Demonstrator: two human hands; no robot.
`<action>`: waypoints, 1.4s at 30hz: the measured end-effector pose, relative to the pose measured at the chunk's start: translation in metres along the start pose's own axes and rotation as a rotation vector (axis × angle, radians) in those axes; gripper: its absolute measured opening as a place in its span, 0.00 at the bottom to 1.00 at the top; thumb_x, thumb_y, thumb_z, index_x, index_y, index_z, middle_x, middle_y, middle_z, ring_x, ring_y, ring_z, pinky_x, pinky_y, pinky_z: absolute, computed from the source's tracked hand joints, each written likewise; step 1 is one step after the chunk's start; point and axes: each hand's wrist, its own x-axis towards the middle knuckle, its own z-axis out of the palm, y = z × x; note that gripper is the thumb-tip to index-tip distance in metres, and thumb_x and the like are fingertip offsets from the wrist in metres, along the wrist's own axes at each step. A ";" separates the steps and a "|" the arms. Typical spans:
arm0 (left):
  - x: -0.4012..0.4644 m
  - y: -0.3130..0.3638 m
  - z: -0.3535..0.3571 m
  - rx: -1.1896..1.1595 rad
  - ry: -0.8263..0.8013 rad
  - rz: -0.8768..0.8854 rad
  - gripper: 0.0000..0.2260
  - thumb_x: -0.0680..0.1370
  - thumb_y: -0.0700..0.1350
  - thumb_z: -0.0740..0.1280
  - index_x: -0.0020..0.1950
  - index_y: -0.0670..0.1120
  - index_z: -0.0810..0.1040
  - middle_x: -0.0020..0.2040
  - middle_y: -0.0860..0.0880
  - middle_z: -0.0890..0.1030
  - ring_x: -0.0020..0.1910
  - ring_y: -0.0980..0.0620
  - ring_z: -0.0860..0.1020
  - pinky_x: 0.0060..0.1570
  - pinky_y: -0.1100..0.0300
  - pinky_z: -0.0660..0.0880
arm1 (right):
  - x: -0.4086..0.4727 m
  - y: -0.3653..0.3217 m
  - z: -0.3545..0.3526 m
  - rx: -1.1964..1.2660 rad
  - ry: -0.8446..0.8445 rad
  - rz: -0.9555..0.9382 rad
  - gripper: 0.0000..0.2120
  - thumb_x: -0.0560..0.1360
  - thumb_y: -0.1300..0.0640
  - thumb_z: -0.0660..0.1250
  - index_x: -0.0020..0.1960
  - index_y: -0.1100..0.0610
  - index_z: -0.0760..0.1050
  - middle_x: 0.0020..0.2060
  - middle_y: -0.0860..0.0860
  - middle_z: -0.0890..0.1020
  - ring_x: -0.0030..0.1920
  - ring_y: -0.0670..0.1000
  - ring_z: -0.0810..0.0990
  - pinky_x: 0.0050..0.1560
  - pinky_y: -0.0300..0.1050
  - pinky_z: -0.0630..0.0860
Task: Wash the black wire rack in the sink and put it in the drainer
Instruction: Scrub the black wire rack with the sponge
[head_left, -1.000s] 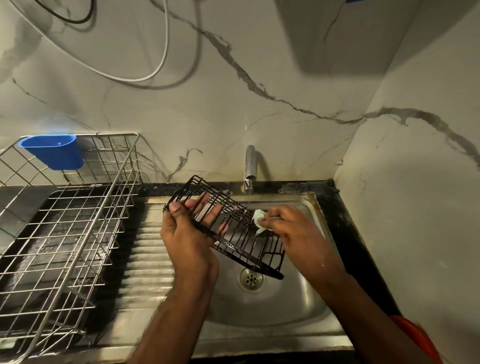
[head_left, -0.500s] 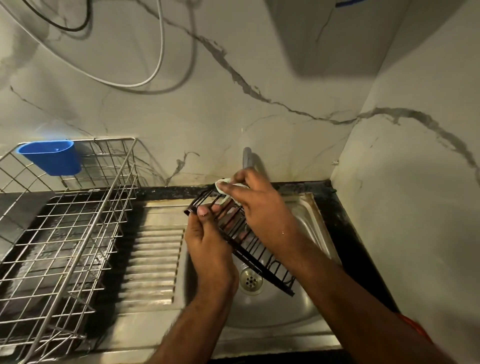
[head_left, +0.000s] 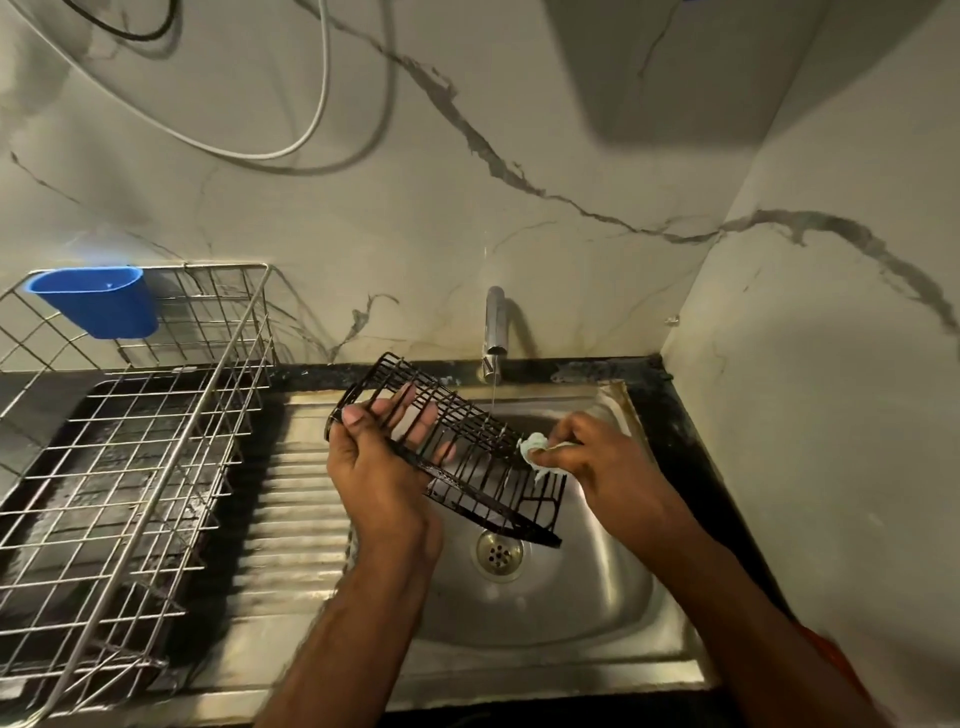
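The black wire rack (head_left: 483, 467) hangs tilted over the steel sink (head_left: 597, 613), its right end lower, above the drain. My left hand (head_left: 379, 467) grips its upper left end, fingers showing through the wires. My right hand (head_left: 597, 457) pinches a small pale scrub pad (head_left: 535, 447) against the rack's right part. A thin stream of water falls from the tap (head_left: 494, 327) onto the rack. The metal wire drainer (head_left: 130, 467) stands on the left, with nothing in it.
A blue plastic cup (head_left: 98, 301) hangs on the drainer's back rim. The ribbed draining board (head_left: 296, 499) lies between drainer and basin. Marble walls close in behind and on the right. A white cable (head_left: 311, 124) loops on the back wall.
My right hand with the pad has slid from the rack's upper left end down to its right part. The rack sits a little lower and more to the left.
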 end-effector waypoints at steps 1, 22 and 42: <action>-0.001 -0.001 0.000 0.006 -0.003 -0.006 0.14 0.88 0.51 0.53 0.48 0.49 0.73 0.49 0.48 0.87 0.47 0.46 0.86 0.35 0.50 0.82 | 0.001 0.000 -0.001 0.008 -0.031 0.038 0.11 0.78 0.55 0.65 0.57 0.51 0.84 0.50 0.46 0.78 0.49 0.42 0.75 0.52 0.37 0.72; -0.023 -0.012 0.007 0.058 -0.047 -0.058 0.16 0.87 0.50 0.56 0.58 0.43 0.79 0.55 0.41 0.85 0.56 0.38 0.83 0.58 0.41 0.79 | 0.026 -0.091 0.009 0.459 0.076 0.075 0.08 0.78 0.44 0.67 0.48 0.48 0.75 0.48 0.42 0.77 0.46 0.38 0.77 0.45 0.38 0.73; -0.007 0.000 0.013 -0.016 -0.128 -0.074 0.14 0.87 0.49 0.56 0.54 0.43 0.78 0.53 0.40 0.85 0.49 0.43 0.83 0.51 0.46 0.81 | 0.030 -0.100 0.001 0.784 -0.032 0.229 0.08 0.77 0.48 0.69 0.46 0.52 0.75 0.47 0.49 0.79 0.44 0.43 0.78 0.40 0.39 0.73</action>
